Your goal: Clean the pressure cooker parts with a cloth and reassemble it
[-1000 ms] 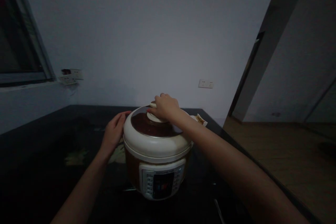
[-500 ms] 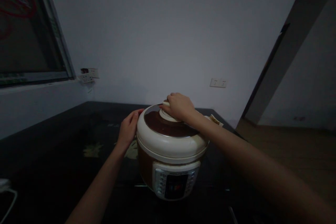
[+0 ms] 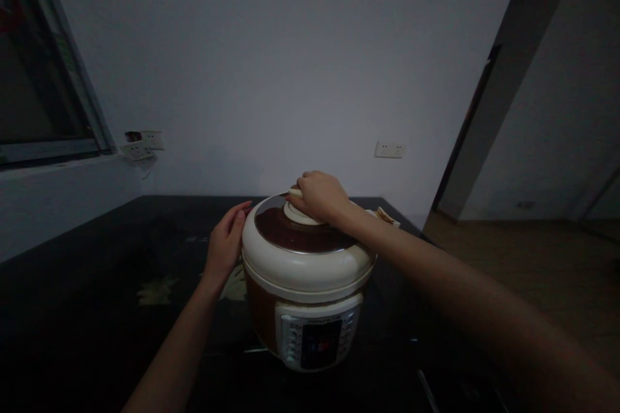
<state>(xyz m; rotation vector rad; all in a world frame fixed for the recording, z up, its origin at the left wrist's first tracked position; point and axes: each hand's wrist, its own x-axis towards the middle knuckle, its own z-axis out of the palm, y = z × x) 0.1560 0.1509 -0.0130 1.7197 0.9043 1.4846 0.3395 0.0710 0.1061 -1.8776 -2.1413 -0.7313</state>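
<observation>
A cream and dark-red electric pressure cooker point(image 3: 307, 284) stands on a black table point(image 3: 97, 251), its control panel point(image 3: 317, 339) facing me. My right hand point(image 3: 320, 197) is closed over the cream knob point(image 3: 298, 211) on top of the lid point(image 3: 300, 245). My left hand point(image 3: 227, 242) lies with fingers stretched flat against the left side of the lid and pot. A small tan and white thing point(image 3: 385, 216) peeks out behind the cooker on the right; I cannot make out what it is.
A white wall with a socket plate point(image 3: 389, 150) stands behind the table. More sockets point(image 3: 140, 145) sit under a dark window point(image 3: 39, 90) at left. A doorway point(image 3: 489, 110) and wooden floor point(image 3: 523, 271) lie to the right. A pale patch point(image 3: 155, 290) shows on the tabletop.
Both hands keep their hold on the cooker. Only the camera swung, right and then back left, so the cooker shifted in the picture.
</observation>
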